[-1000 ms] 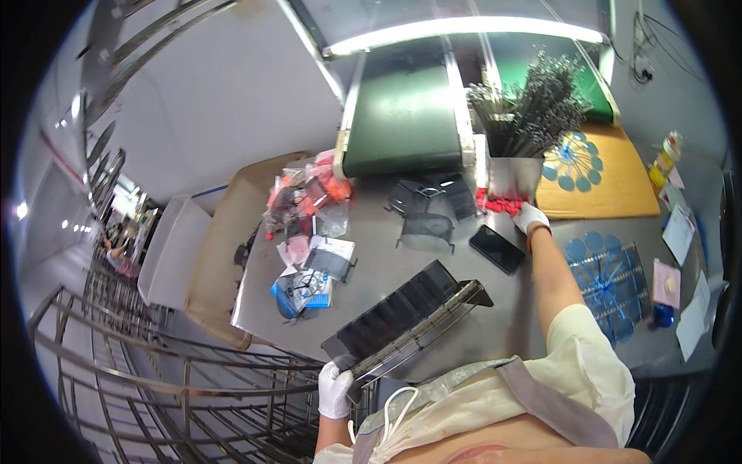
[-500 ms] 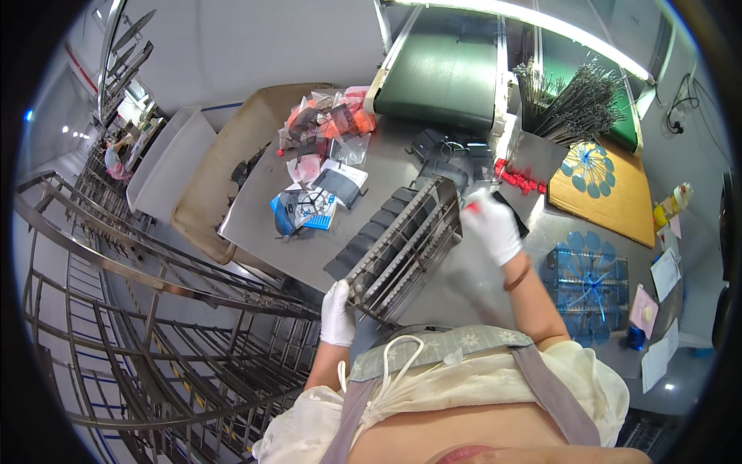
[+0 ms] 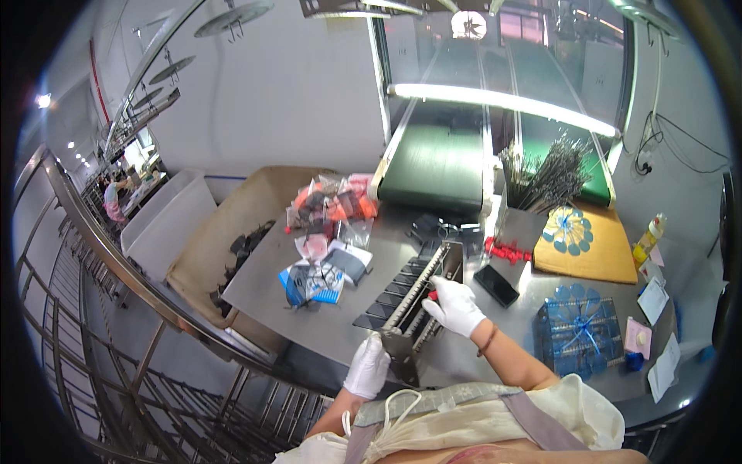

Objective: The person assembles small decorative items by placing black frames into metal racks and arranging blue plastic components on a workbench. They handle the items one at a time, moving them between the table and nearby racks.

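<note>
A long metal rack (image 3: 399, 357) stands on the steel table in front of me, with several dark grey flat pieces (image 3: 381, 306) sticking out along its left side. At the rack's near end my white-gloved left hand (image 3: 367, 366) is closed on the frame. My right hand (image 3: 456, 308), also gloved in white, is at the rack's right side. Its thumb and fingers pinch a small red piece (image 3: 433, 295), partly hidden by the glove. More red pieces (image 3: 508, 251) lie scattered beyond the right hand.
A black phone (image 3: 496, 286) lies right of the rack. Blue disc-trimmed racks (image 3: 578, 340) and a cardboard sheet (image 3: 603, 259) are further right. Bagged orange parts (image 3: 332, 203) and booklets (image 3: 346, 263) lie left. A green conveyor (image 3: 433, 170) is behind; metal railings (image 3: 131, 286) rise at left.
My right hand has moved from the rack's far right onto its right side, bringing the red piece to it. The rack has turned more end-on, and my view has tilted up.
</note>
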Available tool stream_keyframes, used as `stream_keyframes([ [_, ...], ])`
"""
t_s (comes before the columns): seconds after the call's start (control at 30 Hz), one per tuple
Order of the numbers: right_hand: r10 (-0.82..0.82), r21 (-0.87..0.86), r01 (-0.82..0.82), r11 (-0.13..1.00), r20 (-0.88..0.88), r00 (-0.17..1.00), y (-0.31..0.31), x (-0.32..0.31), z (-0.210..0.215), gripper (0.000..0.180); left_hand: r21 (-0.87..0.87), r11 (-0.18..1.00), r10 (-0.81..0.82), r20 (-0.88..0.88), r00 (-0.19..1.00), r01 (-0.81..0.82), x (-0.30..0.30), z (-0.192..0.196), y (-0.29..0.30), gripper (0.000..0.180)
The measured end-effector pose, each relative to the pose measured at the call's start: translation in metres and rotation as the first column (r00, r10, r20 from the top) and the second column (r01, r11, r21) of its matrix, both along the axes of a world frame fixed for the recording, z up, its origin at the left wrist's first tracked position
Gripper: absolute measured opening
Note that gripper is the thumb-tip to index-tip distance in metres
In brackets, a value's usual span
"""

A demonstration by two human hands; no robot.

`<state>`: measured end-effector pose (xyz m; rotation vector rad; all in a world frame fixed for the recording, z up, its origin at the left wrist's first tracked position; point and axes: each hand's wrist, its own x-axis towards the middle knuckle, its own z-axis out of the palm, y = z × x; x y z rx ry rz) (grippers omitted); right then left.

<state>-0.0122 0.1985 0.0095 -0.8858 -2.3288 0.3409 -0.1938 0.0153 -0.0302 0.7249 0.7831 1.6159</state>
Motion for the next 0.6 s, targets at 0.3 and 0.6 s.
stream_keyframes([
  [0.3, -0.323, -0.375, 0.181, 0.909, -0.360, 0.875, -0.071, 0.086, 0.015, 0.029, 0.376, 0.894, -0.103, -0.354, 0.930, 0.242, 0.062, 0.058, 0.081, 0.023],
  [0.6, -0.415, 0.061, 0.620, 0.783, -0.691, 0.592, -0.063, 0.202, 0.103, 0.030, 0.081, 0.086, -0.357, -0.928, 0.107, 0.993, 0.082, 0.118, 0.055, 0.076],
])
